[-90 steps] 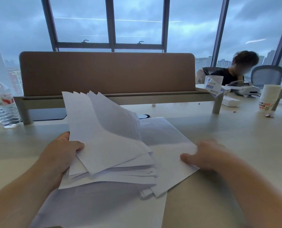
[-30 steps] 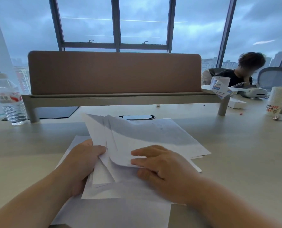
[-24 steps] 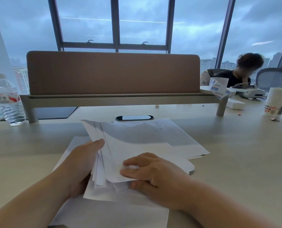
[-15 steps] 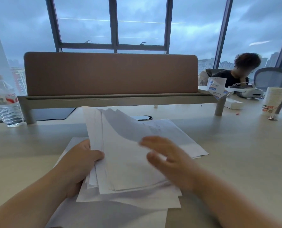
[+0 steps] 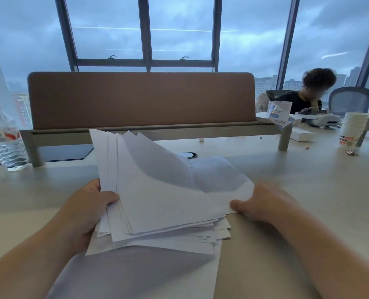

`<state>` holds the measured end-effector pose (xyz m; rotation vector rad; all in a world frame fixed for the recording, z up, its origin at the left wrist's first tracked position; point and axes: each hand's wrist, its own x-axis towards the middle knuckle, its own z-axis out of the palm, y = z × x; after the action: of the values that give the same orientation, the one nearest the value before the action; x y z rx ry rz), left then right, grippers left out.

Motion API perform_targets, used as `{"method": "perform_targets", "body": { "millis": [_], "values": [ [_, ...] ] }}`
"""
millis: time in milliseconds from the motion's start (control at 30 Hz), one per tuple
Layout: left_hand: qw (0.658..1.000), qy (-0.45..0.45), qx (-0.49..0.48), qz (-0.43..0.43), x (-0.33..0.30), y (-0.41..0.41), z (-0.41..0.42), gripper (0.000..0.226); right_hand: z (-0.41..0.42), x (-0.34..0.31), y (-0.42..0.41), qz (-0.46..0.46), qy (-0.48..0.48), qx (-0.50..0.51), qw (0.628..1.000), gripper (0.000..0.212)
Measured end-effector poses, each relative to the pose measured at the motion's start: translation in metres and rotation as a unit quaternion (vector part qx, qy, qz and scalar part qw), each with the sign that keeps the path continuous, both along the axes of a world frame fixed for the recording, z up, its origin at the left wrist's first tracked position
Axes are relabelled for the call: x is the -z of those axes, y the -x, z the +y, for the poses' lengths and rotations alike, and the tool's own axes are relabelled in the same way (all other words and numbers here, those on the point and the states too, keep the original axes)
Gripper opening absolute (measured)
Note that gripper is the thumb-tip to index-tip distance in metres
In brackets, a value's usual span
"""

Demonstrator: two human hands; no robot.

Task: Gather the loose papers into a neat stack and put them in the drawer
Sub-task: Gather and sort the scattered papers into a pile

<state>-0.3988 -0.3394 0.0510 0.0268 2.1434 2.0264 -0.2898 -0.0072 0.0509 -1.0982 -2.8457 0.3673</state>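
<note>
Papers [image 5: 157, 197]: an uneven white bundle on the near middle of the desk [image 5: 308, 201], left edge lifted and fanned, right part sagging onto the sheets below
Loose sheet [image 5: 220, 180]: flat on the desk under the bundle's far right side, its corner reaching the right hand
Bottom sheets [image 5: 136, 272]: lie nearest the viewer, skewed, not squared with the rest
Left hand [image 5: 88, 209]: at the bundle's left edge, thumb on top, fingers curled beneath, holding the lifted sheets
Right hand [image 5: 265, 203]: just right of the papers, thumb pinching the right corner, other fingers curled and hidden behind
Key relation: bundle lies between the two hands, long axis running near to far, so squaring likely needs both edges pushed inward
Drawer: not in view
Progress, judged: gathering underway, stack not yet neat
</note>
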Motion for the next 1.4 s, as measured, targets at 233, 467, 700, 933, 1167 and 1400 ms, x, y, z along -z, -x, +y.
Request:
{"method": "perform_targets", "body": {
  "millis": [233,467,700,933,1167,1400],
  "values": [
    [1.000,0.004,0.018,-0.005,0.000,-0.003,0.002,0.034,0.001,-0.003,-0.003,0.066,0.070,-0.023,0.995,0.038],
    [1.000,0.011,0.014,-0.003,0.002,-0.002,0.003,0.035,0.001,0.003,0.001,0.204,0.167,-0.022,0.964,0.028],
    [0.999,0.009,0.031,-0.010,0.003,-0.007,0.007,0.033,-0.008,-0.002,-0.002,0.262,0.177,-0.047,0.948,0.019],
    [0.999,0.020,0.035,-0.013,0.004,-0.011,0.011,0.031,-0.022,0.006,-0.001,0.179,0.186,-0.168,0.951,0.033],
    [0.998,0.041,0.034,-0.013,0.005,-0.012,0.010,0.028,-0.025,0.005,-0.001,0.195,0.142,-0.105,0.965,0.037],
    [0.997,0.061,0.041,-0.011,0.005,-0.013,0.011,0.026,-0.015,-0.006,-0.003,0.321,0.157,-0.046,0.933,0.036]
  ]
}}
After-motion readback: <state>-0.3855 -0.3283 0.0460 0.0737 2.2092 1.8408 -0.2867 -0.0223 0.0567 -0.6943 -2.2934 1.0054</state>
